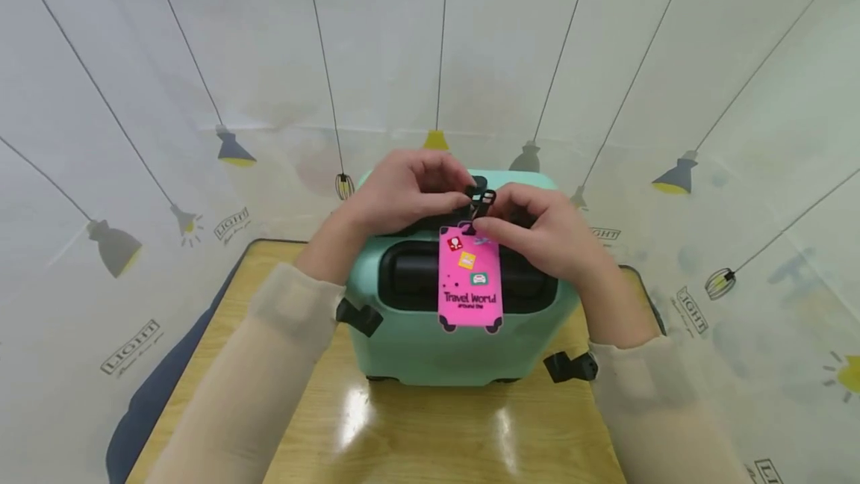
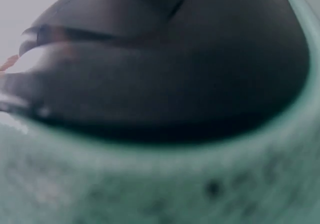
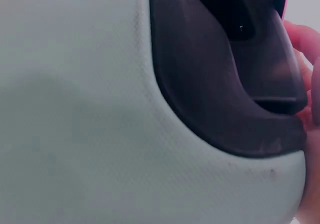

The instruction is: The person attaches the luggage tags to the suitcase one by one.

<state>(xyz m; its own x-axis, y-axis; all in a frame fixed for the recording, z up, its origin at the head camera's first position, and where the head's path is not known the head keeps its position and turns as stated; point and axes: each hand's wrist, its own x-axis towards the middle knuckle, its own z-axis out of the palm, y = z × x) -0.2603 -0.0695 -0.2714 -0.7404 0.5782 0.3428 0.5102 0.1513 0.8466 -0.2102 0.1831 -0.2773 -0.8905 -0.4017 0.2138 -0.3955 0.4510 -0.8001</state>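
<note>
A mint-green suitcase (image 1: 443,353) with a black handle recess (image 1: 410,275) stands on the table. Over its black top part hangs a pink luggage tag (image 1: 470,305), printed with "Travel World" and small coloured pictures. From the tag's top rises a black strap with a buckle (image 1: 485,198). My left hand (image 1: 413,189) pinches the strap by the buckle from the left. On the other side my right hand (image 1: 551,234) grips the strap's lower part, thumb just above the tag. The left wrist view holds only suitcase shell and black handle (image 2: 175,83), blurred. Fingers (image 3: 305,43) show at the right wrist view's edge.
The suitcase rests on a wooden table (image 1: 322,432) with a dark edge. Behind and beside it hangs a pale sheet (image 1: 383,36) printed with lamps. A dark blue shape (image 1: 161,394) lies beyond the table's left edge. Black wrist cameras (image 1: 359,317) jut from both sleeves.
</note>
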